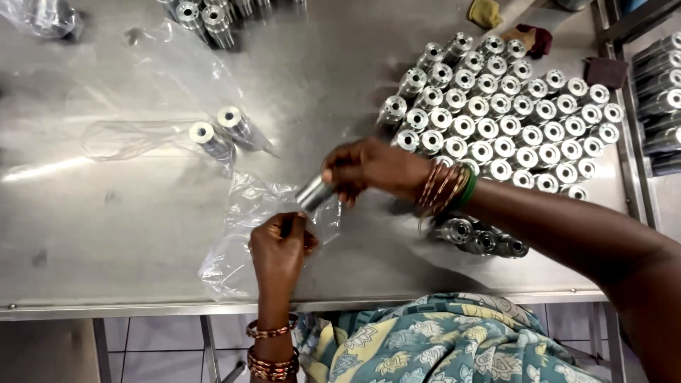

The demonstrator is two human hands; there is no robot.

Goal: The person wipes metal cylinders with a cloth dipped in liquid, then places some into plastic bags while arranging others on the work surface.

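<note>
table: steel worktop (106, 213), shiny, fills most of view; person's patterned clothing sits at its near edge. Landmark for everything below.
standing batch: big block of metal cylinders (507, 120) on right half of table, upright, bore ends up, packed touching in slanted rows. Probably stood that way so they stay put and are easy to pick one at a time.
far group: a few more cylinders (206, 15) at table's far edge, left of centre, partly cut off by the frame.
bagged pair: two cylinders (223, 128) lying on their sides inside a clear plastic bag, left-centre of table, well apart from the batch.
loose ones: three or so cylinders (482, 240) lying flat near table's front edge, under the right forearm, partly hidden.
open bag: clear plastic bag (248, 213), crumpled, front-centre of table, mouth lifted toward the hands.
cloths: small rags (528, 35) at table's far right corner, beyond the batch.
right hand: right hand (369, 167) closed around one end of held cylinder (314, 193), over table centre, tilted down-left so its free end points into bag mouth. Bangles on wrist.
left hand: left hand (280, 248) just below, fingers pinched on the bag's edge, seemingly to keep the mouth open; touching plastic, not clearly the metal.
</note>
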